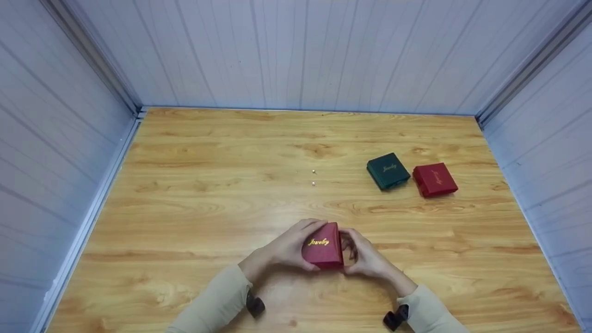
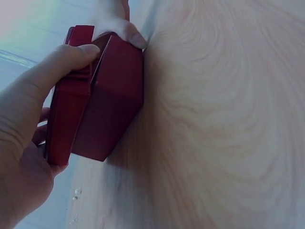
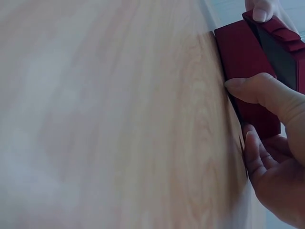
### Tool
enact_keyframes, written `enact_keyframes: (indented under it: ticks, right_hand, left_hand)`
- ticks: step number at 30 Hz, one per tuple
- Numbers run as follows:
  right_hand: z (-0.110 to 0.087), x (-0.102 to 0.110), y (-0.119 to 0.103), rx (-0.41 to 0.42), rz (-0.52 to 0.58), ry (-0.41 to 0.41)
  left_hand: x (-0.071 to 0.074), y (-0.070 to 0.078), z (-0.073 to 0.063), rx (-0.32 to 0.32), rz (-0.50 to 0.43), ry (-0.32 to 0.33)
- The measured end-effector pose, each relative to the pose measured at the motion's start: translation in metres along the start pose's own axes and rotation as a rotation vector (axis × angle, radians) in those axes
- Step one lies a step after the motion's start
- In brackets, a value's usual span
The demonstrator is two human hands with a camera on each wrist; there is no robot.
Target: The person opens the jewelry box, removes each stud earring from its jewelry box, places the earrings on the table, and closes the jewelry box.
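A red jewelry box (image 1: 323, 254) with gold "Jewelry" lettering is held between both hands close to the table's near side. My left hand (image 1: 296, 245) grips its lid (image 2: 69, 119), thumb along one edge and fingers on the opposite one. The lid stands tilted away from the base (image 2: 116, 81), leaving a wedge-shaped gap. In the right wrist view a dark inner face (image 3: 281, 59) shows in that gap. My right hand (image 1: 367, 259) holds the base low down, its thumb on the side wall and fingers curled at the far side. The box's contents are hidden.
Two tiny shiny studs, an upper one (image 1: 314, 171) and a lower one (image 1: 313, 183), lie mid-table beyond the hands. A dark green jewelry box (image 1: 388, 171) and a second red one (image 1: 435, 180) sit closed at the right. Pale panel walls (image 1: 296, 55) border the wooden table (image 1: 194, 199).
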State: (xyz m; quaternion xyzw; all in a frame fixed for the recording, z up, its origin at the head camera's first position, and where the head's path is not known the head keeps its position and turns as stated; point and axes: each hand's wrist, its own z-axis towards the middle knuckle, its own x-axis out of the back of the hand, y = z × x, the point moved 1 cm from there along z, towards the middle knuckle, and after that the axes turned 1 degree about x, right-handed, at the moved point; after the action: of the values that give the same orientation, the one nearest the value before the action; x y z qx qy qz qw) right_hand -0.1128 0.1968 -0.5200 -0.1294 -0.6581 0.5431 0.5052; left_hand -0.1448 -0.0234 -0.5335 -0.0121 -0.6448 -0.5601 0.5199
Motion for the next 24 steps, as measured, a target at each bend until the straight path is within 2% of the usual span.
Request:
enact_keyframes:
  ticks: [5,14,24]
  right_hand:
    - [0.0,0.0,0.002,0.007,0.037,0.006]
    - [-0.003,-0.003,0.002,-0.022,0.054,0.039]
    - [-0.003,-0.006,0.0,-0.089,0.083,0.072]
  left_hand:
    - [0.007,-0.003,-0.005,0.011,0.0,0.02]
    - [0.022,-0.006,-0.017,0.074,-0.019,0.03]
    - [0.034,-0.013,-0.028,0.126,-0.03,0.025]
